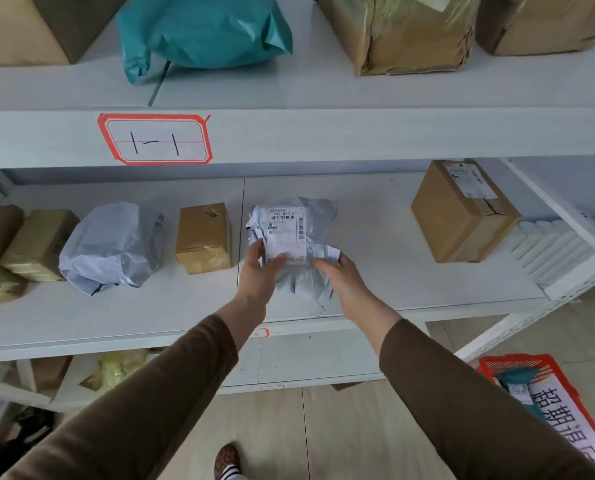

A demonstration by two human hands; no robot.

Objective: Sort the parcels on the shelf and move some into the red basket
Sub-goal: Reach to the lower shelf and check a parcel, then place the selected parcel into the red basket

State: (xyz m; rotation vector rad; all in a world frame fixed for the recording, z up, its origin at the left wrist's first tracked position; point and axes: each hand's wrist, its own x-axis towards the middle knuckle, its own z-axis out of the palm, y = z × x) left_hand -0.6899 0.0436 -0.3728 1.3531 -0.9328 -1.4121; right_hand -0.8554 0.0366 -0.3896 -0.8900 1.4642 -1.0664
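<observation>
- On the middle shelf (375, 237), near its front edge: gripping a crumpled grey poly parcel (318, 216) with both hands, its white shipping label (287, 233) facing up.
- Left hand (259, 271): pinching the parcel's lower left corner, thumb pressing on the label's bottom edge, fingers curling beneath.
- Right hand (341, 275): curling round the parcel's lower right side, fingers tucking into the crumpled plastic.
- Left of the held parcel, on the same shelf: sitting just beside it, a small taped brown box (204, 237), then a second grey poly bag (112, 247), then more taped brown parcels (36, 244) crowding the left edge.
- Right of the held parcel, well apart: resting at a tilt, a larger cardboard box (462, 213) with a label on top.
- On the upper shelf: lying between cardboard boxes, a teal poly bag (206, 29); sticking to the shelf's front edge below it, a red-bordered tag (154, 140) reading 1-1.
- On the floor at lower right: standing beside the shelf's end, the red basket (517, 363), holding a teal parcel and a white sheet with printed characters.
- Below: showing brown sleeves (462, 393) on both arms.
</observation>
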